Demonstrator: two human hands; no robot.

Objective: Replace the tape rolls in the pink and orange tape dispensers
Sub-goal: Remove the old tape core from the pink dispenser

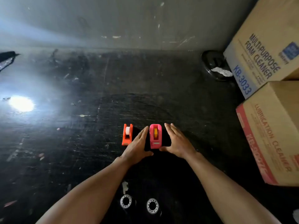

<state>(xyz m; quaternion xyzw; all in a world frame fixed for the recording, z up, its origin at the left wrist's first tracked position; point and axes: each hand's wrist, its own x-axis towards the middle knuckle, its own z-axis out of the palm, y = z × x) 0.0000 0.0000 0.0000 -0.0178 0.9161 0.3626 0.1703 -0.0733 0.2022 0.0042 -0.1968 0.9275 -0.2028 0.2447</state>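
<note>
A pink tape dispenser [155, 136] with a yellow-orange roll in it stands on the dark floor. Just left of it stands an orange tape dispenser [127, 134] holding a white roll. My left hand [137, 145] lies flat between the two dispensers, fingers stretched out, holding nothing. My right hand [177, 141] is open on the pink dispenser's right side, its thumb near the front end. Two tape rolls with white cores, one [125, 201] on the left and one [152, 206] on the right, lie on the floor between my forearms.
Two stacked cardboard boxes, a foam cleaner box [265, 50] and a lubrication cleaner box [271, 135], fill the right side. A dark round dish [215, 65] sits beside them by the grey wall. A bright glare spot [21, 103] lies on the left floor.
</note>
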